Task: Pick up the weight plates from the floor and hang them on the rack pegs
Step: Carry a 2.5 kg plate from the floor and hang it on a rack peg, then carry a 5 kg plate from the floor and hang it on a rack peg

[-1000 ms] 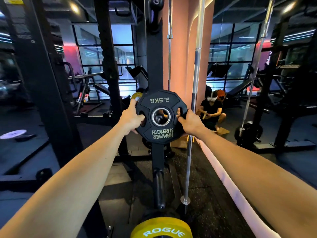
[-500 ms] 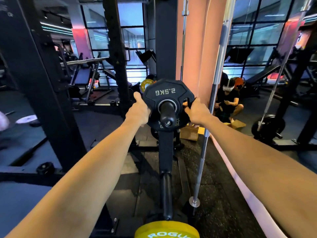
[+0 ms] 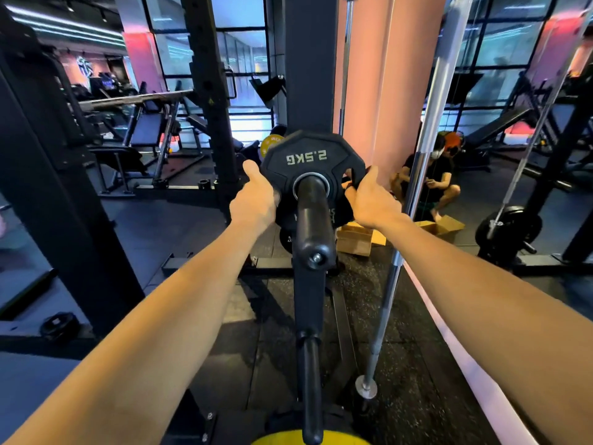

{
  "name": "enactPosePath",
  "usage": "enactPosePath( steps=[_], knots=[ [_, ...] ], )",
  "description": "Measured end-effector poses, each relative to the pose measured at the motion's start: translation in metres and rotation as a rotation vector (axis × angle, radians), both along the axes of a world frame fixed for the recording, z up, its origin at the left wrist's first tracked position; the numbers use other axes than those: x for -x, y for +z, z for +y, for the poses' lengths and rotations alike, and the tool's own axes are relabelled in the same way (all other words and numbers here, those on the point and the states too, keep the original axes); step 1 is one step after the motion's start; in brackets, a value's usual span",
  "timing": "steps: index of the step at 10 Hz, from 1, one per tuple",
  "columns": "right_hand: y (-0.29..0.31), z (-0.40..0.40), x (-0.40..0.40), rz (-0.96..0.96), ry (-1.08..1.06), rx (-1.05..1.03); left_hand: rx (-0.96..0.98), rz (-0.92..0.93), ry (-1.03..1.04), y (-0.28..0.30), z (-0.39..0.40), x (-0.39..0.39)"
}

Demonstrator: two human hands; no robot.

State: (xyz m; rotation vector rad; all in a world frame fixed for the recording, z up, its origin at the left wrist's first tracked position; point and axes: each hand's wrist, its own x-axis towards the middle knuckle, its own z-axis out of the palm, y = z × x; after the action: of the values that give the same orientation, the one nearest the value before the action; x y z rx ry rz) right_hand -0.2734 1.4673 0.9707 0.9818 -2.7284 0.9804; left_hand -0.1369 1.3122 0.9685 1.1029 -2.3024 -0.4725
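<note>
The black 2.5 kg plate now sits threaded over the upper peg of the rack upright; a second ago it was held just in front of the peg's tip with the bore still open to view, and half a second ago the peg had only begun to poke through. Now the peg's whole near length sticks out toward the camera, so the plate has slid far along it, close to the upright. The left hand grips the plate's left edge with the thumb up along the rim, and the right hand holds the right edge, fingers hooked into a grip slot. This plate looks all but hung; what seems left is to let go. A lower peg stands bare beneath, with the rim of a yellow plate at the near bottom edge. On the floor to the left, a small dark plate lies beside the rack base, probably another one to collect.
</note>
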Motion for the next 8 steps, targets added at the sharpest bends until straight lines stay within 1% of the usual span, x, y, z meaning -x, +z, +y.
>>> enactPosePath(
  steps=[2, 3, 4, 5, 6, 7, 8],
  knots=[
    [0.012, -0.002, -0.004, -0.12, -0.018, -0.036, 0.001, -0.167, 0.032, 0.016, 0.008, -0.004],
    [0.011, 0.005, -0.012, -0.148, 0.025, -0.043, 0.017, -0.134, 0.006, 0.012, 0.023, -0.02],
    [-0.007, 0.018, -0.016, -0.144, 0.069, -0.068, 0.005, -0.044, -0.02, -0.003, 0.032, -0.036],
    [-0.046, 0.041, -0.026, -0.257, 0.113, -0.109, -0.038, -0.044, -0.026, -0.048, 0.05, -0.068],
    [-0.096, 0.059, -0.042, -0.298, 0.207, -0.238, -0.164, -0.102, -0.052, -0.097, 0.064, -0.091],
    [-0.167, 0.084, -0.074, -0.443, 0.304, -0.335, -0.422, -0.223, -0.066, -0.184, 0.094, -0.134],
    [-0.211, 0.1, -0.093, -0.524, 0.377, -0.399, -0.565, -0.33, -0.039, -0.235, 0.116, -0.166]
  ],
)
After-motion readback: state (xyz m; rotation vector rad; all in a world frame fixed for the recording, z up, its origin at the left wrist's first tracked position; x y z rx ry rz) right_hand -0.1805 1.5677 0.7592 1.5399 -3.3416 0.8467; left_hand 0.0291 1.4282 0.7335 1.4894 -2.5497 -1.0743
